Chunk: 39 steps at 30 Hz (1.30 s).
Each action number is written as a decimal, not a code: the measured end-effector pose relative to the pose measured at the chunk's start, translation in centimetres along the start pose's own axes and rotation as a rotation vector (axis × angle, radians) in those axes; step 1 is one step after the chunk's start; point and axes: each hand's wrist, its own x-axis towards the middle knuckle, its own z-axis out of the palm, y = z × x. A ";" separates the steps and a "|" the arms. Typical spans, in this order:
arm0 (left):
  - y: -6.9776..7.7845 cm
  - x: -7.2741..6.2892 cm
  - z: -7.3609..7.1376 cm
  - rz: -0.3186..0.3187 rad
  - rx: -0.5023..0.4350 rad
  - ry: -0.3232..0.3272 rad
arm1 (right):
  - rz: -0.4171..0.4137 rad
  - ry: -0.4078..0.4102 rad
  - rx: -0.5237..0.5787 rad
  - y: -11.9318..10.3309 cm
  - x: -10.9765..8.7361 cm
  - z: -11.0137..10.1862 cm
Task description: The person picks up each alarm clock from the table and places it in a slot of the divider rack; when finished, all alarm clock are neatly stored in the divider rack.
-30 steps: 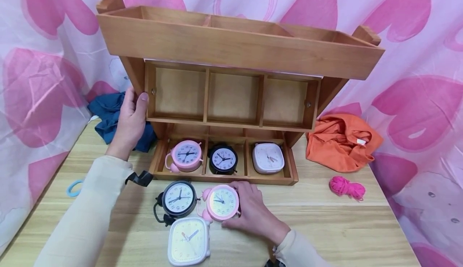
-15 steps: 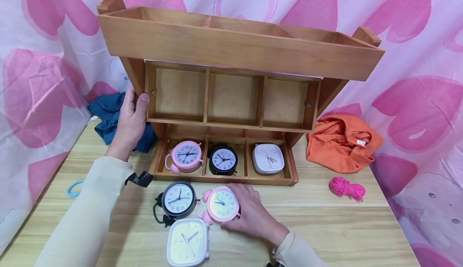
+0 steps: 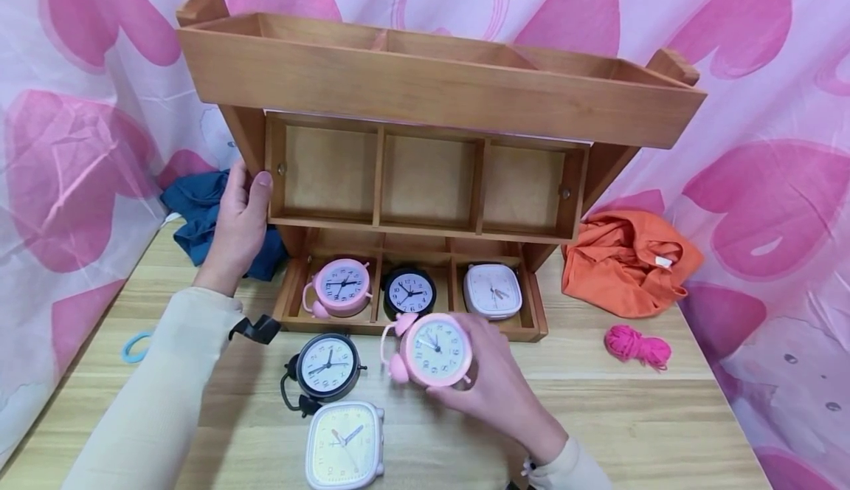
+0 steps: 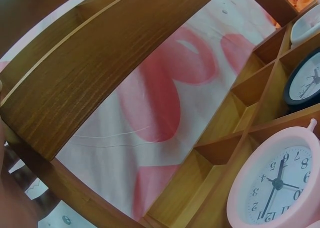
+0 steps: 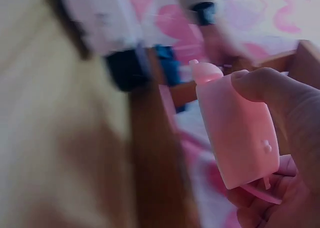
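The lower row looks complete, as I judge: a pink clock (image 3: 342,287), a black clock (image 3: 409,293) and a white clock (image 3: 493,291) sit there, one in each compartment of the wooden rack (image 3: 432,91). The right hand (image 3: 491,375) has its fingers gripping another pink alarm clock (image 3: 436,350) — it is held up before this row. A second black clock (image 3: 327,367) and a second white clock (image 3: 345,446) (both face up) remain on the worktop (image 3: 631,409). The left hand (image 3: 237,217) grips the rack's side — its fingers closed around it.
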 end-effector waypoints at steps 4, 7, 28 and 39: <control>0.0 0.0 0.1 -0.002 0.002 0.001 | -0.042 0.115 -0.006 -0.9 0.8 -2.8; 0.0 0.0 0.1 -0.003 0.003 0.002 | -0.061 0.203 0.026 -1.4 1.6 -4.9; 0.0 -0.1 0.0 -0.002 0.001 0.007 | 0.044 0.713 0.036 -0.1 9.6 -10.8; 0.0 -0.1 0.1 0.042 -0.030 0.021 | 0.091 0.770 -0.061 1.0 10.4 -10.3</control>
